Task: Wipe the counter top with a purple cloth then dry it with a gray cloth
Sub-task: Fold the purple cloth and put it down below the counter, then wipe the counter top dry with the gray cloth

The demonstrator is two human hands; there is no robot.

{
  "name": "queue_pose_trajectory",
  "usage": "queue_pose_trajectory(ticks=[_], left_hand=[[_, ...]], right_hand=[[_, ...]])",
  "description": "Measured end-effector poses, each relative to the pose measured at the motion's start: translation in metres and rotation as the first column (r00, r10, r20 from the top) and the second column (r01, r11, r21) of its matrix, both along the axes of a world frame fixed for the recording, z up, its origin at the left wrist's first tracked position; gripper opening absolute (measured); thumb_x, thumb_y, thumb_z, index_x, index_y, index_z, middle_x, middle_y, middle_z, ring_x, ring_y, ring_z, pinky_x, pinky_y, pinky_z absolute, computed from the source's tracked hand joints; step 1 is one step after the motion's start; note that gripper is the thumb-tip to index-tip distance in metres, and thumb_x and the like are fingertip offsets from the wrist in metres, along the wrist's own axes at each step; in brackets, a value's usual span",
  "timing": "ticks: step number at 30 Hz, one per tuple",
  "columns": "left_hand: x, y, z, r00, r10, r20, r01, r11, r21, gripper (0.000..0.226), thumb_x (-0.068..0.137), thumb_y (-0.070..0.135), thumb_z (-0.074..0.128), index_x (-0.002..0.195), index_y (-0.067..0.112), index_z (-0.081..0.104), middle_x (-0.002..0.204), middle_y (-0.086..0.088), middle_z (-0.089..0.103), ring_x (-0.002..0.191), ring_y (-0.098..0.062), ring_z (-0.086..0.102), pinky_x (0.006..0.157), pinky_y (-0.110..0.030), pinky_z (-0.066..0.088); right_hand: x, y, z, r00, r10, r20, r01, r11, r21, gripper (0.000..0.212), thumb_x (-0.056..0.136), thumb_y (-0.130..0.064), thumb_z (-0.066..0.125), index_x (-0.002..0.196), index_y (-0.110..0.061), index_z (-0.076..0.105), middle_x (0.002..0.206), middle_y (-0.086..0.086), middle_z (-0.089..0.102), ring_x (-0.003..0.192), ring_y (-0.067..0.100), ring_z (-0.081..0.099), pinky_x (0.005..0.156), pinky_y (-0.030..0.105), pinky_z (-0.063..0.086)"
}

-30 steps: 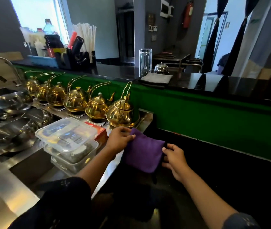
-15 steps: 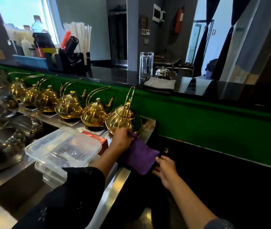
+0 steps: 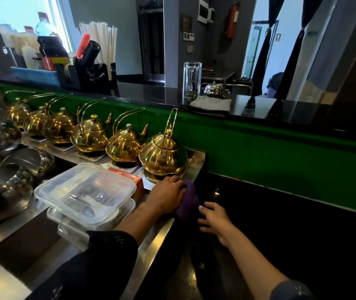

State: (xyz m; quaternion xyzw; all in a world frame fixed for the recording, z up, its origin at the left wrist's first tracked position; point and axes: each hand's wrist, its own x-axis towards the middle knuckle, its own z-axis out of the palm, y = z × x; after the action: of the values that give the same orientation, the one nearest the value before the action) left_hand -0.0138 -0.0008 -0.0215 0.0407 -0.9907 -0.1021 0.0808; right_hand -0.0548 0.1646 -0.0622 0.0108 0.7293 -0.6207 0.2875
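The purple cloth lies bunched on the right end of the steel counter, just in front of the nearest gold kettle. My left hand lies over the cloth and grips it, hiding most of it. My right hand rests on the lower black counter beside the cloth's hanging edge, fingers relaxed and holding nothing. A folded gray cloth sits on the raised black bar top beyond the green wall.
Several gold kettles line the back of the steel counter. Stacked clear plastic containers and a red box stand left of my left hand. Steel bowls fill the sink. A glass pitcher stands by the gray cloth.
My left hand has pulled the purple cloth left onto the steel counter and bunched it. My right hand has let go of the cloth's edge and now rests on the black counter.
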Motion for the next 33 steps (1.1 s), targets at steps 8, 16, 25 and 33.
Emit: queue_pose_trajectory(ticks=[8,16,25,33], left_hand=[[0.005,0.006,0.005,0.992,0.109,-0.062,-0.115,0.989,-0.092,0.043,0.097,0.041,0.036,0.131,0.020,0.049,0.139,-0.002,0.046,0.129,-0.020,0.041,0.105,-0.038,0.031],[0.002,0.009,0.015,0.990,0.126,0.057,-0.121,0.990,-0.078,0.039,0.098,0.039,0.033,0.126,0.019,0.052,0.131,-0.003,0.047,0.124,-0.021,0.041,0.102,-0.039,0.031],[-0.004,0.019,0.037,0.987,0.157,0.042,-0.152,0.983,-0.103,0.039,0.097,0.034,0.036,0.130,0.017,0.049,0.130,-0.005,0.050,0.124,-0.025,0.044,0.101,-0.042,0.032],[-0.054,0.025,0.127,0.966,0.117,-0.231,-0.132,0.990,-0.049,0.033,0.095,0.035,0.040,0.118,0.018,0.057,0.118,-0.004,0.057,0.114,-0.024,0.053,0.098,-0.044,0.035]], right_hand=[[-0.010,0.010,0.017,0.994,0.045,-0.098,-0.039,0.998,0.055,0.044,0.098,-0.024,0.053,0.140,-0.017,0.042,0.114,0.003,0.055,0.100,0.021,0.062,0.080,0.037,0.056],[-0.016,0.016,0.026,0.985,0.083,-0.153,-0.075,0.995,0.061,0.042,0.098,-0.027,0.053,0.138,-0.020,0.044,0.106,-0.003,0.055,0.101,0.019,0.061,0.082,0.036,0.056],[-0.019,0.013,0.036,0.957,0.113,-0.267,-0.097,0.993,0.071,0.033,0.098,-0.023,0.053,0.131,-0.019,0.050,0.106,-0.003,0.058,0.095,0.018,0.062,0.072,0.031,0.053],[-0.072,0.001,0.135,0.863,0.023,-0.505,-0.031,0.999,-0.007,0.028,0.096,-0.018,0.055,0.123,-0.011,0.054,0.090,-0.001,0.060,0.075,0.015,0.058,0.058,0.028,0.049]])
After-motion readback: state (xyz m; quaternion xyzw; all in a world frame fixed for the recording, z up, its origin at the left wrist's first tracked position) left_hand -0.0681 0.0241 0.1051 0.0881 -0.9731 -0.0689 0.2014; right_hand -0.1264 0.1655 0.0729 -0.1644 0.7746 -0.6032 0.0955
